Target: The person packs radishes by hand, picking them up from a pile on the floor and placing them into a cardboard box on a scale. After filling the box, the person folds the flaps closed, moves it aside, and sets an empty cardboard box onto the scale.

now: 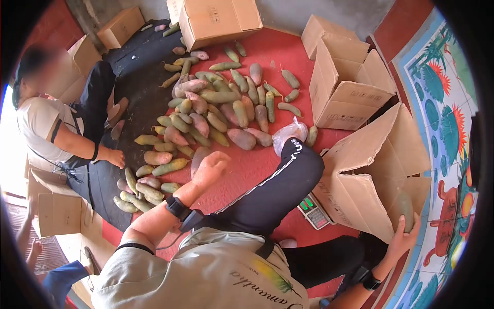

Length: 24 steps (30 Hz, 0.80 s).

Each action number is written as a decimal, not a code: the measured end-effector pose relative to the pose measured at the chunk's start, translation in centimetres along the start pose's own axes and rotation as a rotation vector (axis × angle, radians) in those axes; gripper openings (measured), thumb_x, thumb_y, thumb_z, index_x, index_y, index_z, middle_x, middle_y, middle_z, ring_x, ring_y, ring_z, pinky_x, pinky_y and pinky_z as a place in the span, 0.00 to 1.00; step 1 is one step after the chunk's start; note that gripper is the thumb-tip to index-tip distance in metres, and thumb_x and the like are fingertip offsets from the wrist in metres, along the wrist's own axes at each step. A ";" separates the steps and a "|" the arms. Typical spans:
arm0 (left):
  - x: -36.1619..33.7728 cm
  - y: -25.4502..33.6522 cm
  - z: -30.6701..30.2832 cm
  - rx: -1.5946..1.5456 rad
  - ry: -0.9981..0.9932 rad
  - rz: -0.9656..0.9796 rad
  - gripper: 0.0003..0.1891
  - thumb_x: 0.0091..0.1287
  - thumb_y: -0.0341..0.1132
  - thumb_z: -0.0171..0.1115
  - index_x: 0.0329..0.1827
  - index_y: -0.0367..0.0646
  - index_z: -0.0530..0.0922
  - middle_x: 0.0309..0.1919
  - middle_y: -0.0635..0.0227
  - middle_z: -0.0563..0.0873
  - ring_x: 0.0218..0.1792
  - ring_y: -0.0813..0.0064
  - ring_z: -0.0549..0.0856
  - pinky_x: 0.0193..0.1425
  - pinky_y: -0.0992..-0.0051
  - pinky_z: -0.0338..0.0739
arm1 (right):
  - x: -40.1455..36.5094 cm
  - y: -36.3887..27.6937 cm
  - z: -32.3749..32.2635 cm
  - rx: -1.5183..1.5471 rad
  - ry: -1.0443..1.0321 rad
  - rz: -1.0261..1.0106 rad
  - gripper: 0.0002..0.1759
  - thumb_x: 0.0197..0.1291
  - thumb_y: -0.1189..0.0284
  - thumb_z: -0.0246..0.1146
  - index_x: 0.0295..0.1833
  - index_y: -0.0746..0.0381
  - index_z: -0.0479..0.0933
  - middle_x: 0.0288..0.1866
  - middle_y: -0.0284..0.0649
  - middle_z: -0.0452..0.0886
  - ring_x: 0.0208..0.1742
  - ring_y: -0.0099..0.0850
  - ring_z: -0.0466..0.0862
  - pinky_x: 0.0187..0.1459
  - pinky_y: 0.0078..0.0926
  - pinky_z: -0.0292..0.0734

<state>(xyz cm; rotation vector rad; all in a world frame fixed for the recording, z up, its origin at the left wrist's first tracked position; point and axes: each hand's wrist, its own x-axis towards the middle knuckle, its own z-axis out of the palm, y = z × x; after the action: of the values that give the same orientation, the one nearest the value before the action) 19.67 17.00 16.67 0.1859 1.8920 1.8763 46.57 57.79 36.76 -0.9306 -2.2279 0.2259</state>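
My left hand (211, 169) hovers above the red mat, its fingers curled; whether anything is in them is hard to tell. Close beside it lies a large pile of green and pinkish radish-like vegetables (218, 97). At the right, my right hand (405, 238) is wrapped round the lower end of a green vegetable (405, 206), which it holds upright at the open mouth of a cardboard box (355, 198). That box stands by a digital scale (315, 212) with a green-lit display. A clear plastic bag (289, 135) lies near my knee.
Another open box (350, 87) stands further back at the right, and one more (221, 20) at the top. A co-worker (67, 118) sits at the left on the dark sheet, with boxes around. A tiled, painted wall (442, 118) borders the right side.
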 end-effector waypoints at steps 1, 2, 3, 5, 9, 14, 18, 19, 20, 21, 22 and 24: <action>0.0 -2.0 -1.1 0.150 0.046 0.003 0.08 0.61 0.26 0.47 0.40 0.37 0.73 0.22 0.73 0.76 0.23 0.82 0.76 0.28 0.82 0.70 | 0.1 0.9 0.5 0.001 -0.009 -0.004 0.19 0.59 0.70 0.59 0.53 0.69 0.69 0.49 0.46 0.74 0.50 0.34 0.74 0.54 0.27 0.65; -0.1 -3.7 -2.1 0.301 0.093 0.006 0.08 0.61 0.27 0.47 0.40 0.37 0.74 0.22 0.71 0.77 0.23 0.82 0.76 0.27 0.81 0.71 | 0.1 2.0 1.0 0.028 -0.060 0.026 0.18 0.59 0.70 0.59 0.52 0.68 0.70 0.49 0.44 0.75 0.49 0.33 0.74 0.54 0.26 0.65; -0.4 -5.4 -3.2 0.300 0.102 0.000 0.08 0.61 0.27 0.47 0.40 0.37 0.74 0.22 0.71 0.77 0.23 0.82 0.76 0.27 0.81 0.71 | 0.0 2.9 1.4 0.054 -0.111 0.058 0.17 0.58 0.71 0.59 0.51 0.67 0.71 0.48 0.43 0.75 0.49 0.32 0.74 0.54 0.25 0.65; -1.0 -7.8 -4.6 0.460 0.108 -0.025 0.08 0.60 0.28 0.49 0.39 0.35 0.74 0.22 0.68 0.79 0.23 0.80 0.79 0.27 0.79 0.73 | 0.1 4.3 2.1 0.089 -0.134 0.069 0.16 0.59 0.71 0.59 0.51 0.67 0.72 0.47 0.42 0.76 0.49 0.32 0.74 0.54 0.25 0.65; -2.0 -8.9 -4.9 0.276 0.144 -0.249 0.08 0.59 0.27 0.49 0.38 0.34 0.74 0.22 0.65 0.79 0.24 0.78 0.80 0.29 0.78 0.75 | 0.4 4.0 2.2 0.070 -0.152 0.044 0.14 0.59 0.72 0.57 0.49 0.67 0.72 0.46 0.40 0.76 0.48 0.30 0.74 0.53 0.25 0.65; -1.7 -8.9 -3.7 0.341 0.075 -0.177 0.08 0.60 0.27 0.49 0.39 0.33 0.73 0.24 0.64 0.79 0.25 0.76 0.81 0.31 0.77 0.76 | -0.1 3.3 2.3 0.032 -0.088 0.001 0.13 0.61 0.71 0.55 0.48 0.67 0.73 0.45 0.41 0.77 0.47 0.32 0.75 0.52 0.26 0.68; -0.7 -10.5 -3.8 0.410 -0.038 -0.072 0.08 0.61 0.27 0.49 0.40 0.33 0.73 0.26 0.64 0.80 0.27 0.76 0.81 0.32 0.77 0.77 | -1.2 1.8 2.2 0.127 -0.033 0.082 0.12 0.64 0.71 0.52 0.46 0.68 0.73 0.41 0.43 0.77 0.43 0.32 0.78 0.46 0.26 0.72; -0.6 -10.0 -3.5 0.369 -0.029 -0.112 0.09 0.61 0.29 0.50 0.40 0.34 0.73 0.25 0.64 0.80 0.26 0.75 0.81 0.32 0.76 0.76 | -1.6 1.8 2.1 0.122 -0.033 0.087 0.12 0.64 0.71 0.52 0.46 0.68 0.73 0.41 0.43 0.77 0.43 0.32 0.78 0.46 0.26 0.72; -0.6 -9.5 -3.2 0.327 -0.020 -0.154 0.09 0.61 0.32 0.52 0.39 0.35 0.74 0.24 0.65 0.80 0.26 0.74 0.82 0.32 0.75 0.76 | -1.8 1.8 1.9 0.051 -0.029 0.026 0.12 0.64 0.71 0.52 0.46 0.69 0.73 0.40 0.43 0.77 0.41 0.32 0.78 0.44 0.26 0.72; -0.5 -9.2 -3.0 0.325 -0.024 -0.158 0.09 0.61 0.32 0.52 0.39 0.35 0.74 0.24 0.65 0.80 0.26 0.74 0.82 0.32 0.75 0.76 | -2.0 1.8 1.8 -0.021 -0.026 -0.036 0.12 0.64 0.71 0.51 0.45 0.69 0.73 0.39 0.44 0.77 0.40 0.32 0.78 0.42 0.26 0.72; -0.4 -8.9 -3.0 0.323 -0.042 -0.191 0.09 0.61 0.31 0.52 0.40 0.35 0.74 0.25 0.65 0.80 0.27 0.74 0.82 0.32 0.75 0.76 | -2.3 1.7 1.8 -0.025 -0.028 -0.034 0.12 0.64 0.71 0.51 0.45 0.69 0.73 0.39 0.44 0.77 0.40 0.32 0.78 0.42 0.26 0.72; -0.6 -8.5 -3.0 0.325 -0.068 -0.222 0.09 0.61 0.30 0.52 0.41 0.35 0.74 0.26 0.65 0.80 0.28 0.74 0.82 0.33 0.76 0.77 | -3.0 1.3 1.8 -0.114 0.027 -0.161 0.11 0.64 0.73 0.50 0.44 0.69 0.74 0.39 0.45 0.77 0.40 0.35 0.78 0.44 0.28 0.72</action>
<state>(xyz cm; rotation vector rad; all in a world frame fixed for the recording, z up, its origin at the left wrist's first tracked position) 20.82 13.51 8.41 0.1349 2.0675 1.3962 47.57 56.86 33.25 -0.8026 -2.2967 0.0126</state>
